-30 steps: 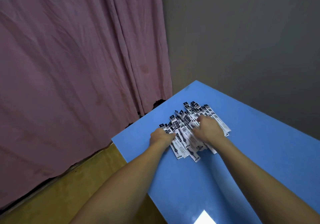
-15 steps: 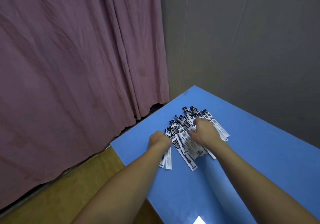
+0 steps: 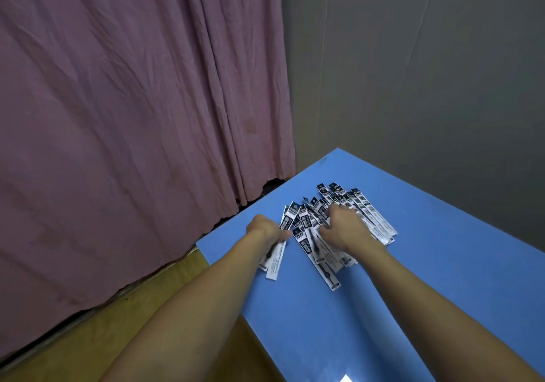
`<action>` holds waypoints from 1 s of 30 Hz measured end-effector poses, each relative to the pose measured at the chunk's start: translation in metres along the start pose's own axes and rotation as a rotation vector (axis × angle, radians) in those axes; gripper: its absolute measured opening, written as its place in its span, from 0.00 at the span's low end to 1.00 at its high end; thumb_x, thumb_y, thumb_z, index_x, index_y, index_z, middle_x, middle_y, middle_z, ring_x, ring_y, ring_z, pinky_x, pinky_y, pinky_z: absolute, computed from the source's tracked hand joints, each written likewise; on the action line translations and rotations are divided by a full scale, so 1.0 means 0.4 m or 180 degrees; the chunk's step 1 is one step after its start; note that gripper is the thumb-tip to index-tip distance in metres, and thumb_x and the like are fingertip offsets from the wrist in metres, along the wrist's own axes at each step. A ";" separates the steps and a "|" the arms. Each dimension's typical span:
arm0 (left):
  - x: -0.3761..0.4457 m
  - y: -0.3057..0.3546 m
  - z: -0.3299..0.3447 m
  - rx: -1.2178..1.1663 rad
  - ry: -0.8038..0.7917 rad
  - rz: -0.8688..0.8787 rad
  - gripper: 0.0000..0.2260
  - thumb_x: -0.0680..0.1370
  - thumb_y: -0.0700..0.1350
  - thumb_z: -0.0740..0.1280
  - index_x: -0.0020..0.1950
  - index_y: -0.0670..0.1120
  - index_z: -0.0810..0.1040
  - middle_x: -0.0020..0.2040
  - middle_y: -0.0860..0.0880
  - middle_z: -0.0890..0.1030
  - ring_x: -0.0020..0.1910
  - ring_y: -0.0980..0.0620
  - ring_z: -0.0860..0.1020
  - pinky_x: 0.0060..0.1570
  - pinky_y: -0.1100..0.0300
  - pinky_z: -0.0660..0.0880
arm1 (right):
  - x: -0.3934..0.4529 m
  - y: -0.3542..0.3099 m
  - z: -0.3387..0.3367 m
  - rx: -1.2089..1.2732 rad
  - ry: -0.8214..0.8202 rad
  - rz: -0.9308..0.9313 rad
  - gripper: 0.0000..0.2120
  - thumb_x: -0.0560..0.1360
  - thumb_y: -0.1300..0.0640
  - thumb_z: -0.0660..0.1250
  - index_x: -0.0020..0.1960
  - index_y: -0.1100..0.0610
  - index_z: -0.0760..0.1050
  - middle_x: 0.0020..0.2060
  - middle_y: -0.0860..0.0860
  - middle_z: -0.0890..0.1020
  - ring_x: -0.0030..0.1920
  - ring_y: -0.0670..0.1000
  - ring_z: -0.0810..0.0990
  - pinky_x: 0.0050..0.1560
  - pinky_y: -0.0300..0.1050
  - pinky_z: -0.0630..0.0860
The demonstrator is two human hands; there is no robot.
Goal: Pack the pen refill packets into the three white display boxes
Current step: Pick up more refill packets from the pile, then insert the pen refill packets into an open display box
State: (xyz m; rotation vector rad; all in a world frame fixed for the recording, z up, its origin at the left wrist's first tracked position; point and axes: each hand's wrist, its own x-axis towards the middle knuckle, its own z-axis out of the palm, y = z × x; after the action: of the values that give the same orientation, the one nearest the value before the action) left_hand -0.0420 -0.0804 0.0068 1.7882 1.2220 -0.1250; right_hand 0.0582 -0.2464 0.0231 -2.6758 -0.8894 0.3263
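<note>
The pen refill packets (image 3: 339, 228) are lying in a loose, fanned-out pile on the blue table (image 3: 442, 278), near its far left corner. They are lying flat and overlapping, so it is hard to pick up many at once.

The left hand (image 3: 267, 229) is curling around a few packets (image 3: 275, 259) at the left side of the pile. These packets are sticking out below the hand, toward the person. It looks like the hand is pulling them away from the rest to make a small bunch that is easy to carry.

The right hand (image 3: 343, 229) is resting on top of the pile with its fingers bent down into the packets. I think it is holding the pile in place so it does not slide while the other hand is pulling. I cannot tell if it is truly gripping any packet or only pressing on them.

The three white display boxes are not showing here. Only a small white corner (image 3: 346, 378) is peeking in at the bottom edge, and I cannot tell what it is. So no packets are in a box as far as can be seen, and the packing seems to be just starting.

A pink curtain (image 3: 132, 116) is hanging behind the table, next to a grey wall (image 3: 427, 71).
</note>
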 end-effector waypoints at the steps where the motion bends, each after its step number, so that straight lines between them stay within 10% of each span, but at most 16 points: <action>1: -0.002 -0.002 -0.003 -0.0129 -0.0009 0.0067 0.21 0.69 0.48 0.81 0.56 0.40 0.79 0.52 0.45 0.83 0.47 0.47 0.79 0.49 0.56 0.77 | -0.001 -0.001 0.005 0.0018 -0.0019 -0.0004 0.18 0.75 0.52 0.66 0.63 0.58 0.72 0.58 0.56 0.77 0.55 0.57 0.78 0.54 0.52 0.79; 8: -0.029 -0.014 -0.012 -0.0108 0.0015 0.0624 0.14 0.68 0.49 0.82 0.41 0.45 0.79 0.43 0.45 0.84 0.35 0.52 0.78 0.34 0.62 0.71 | -0.017 0.002 0.029 0.0057 -0.0109 0.0042 0.13 0.77 0.51 0.64 0.58 0.56 0.72 0.53 0.54 0.78 0.51 0.55 0.77 0.46 0.47 0.75; 20: -0.149 0.090 0.064 0.0445 -0.0347 0.1819 0.12 0.71 0.49 0.80 0.43 0.46 0.79 0.41 0.50 0.78 0.42 0.50 0.75 0.41 0.58 0.69 | -0.206 0.119 -0.004 0.0098 0.0051 0.0938 0.16 0.75 0.53 0.63 0.61 0.57 0.71 0.60 0.56 0.77 0.61 0.59 0.76 0.54 0.49 0.75; 30: -0.311 0.097 0.250 0.0547 -0.1143 0.2734 0.11 0.71 0.45 0.80 0.39 0.45 0.78 0.34 0.51 0.76 0.35 0.53 0.72 0.27 0.71 0.65 | -0.553 0.175 -0.011 0.0217 0.0630 0.1963 0.18 0.78 0.53 0.62 0.65 0.59 0.71 0.62 0.55 0.75 0.61 0.58 0.76 0.57 0.52 0.76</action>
State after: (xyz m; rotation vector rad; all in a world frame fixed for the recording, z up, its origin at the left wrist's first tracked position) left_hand -0.0349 -0.2406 0.0425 2.1745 0.1396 -0.0476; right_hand -0.0754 -0.4358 0.0286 -2.7922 0.0208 0.2078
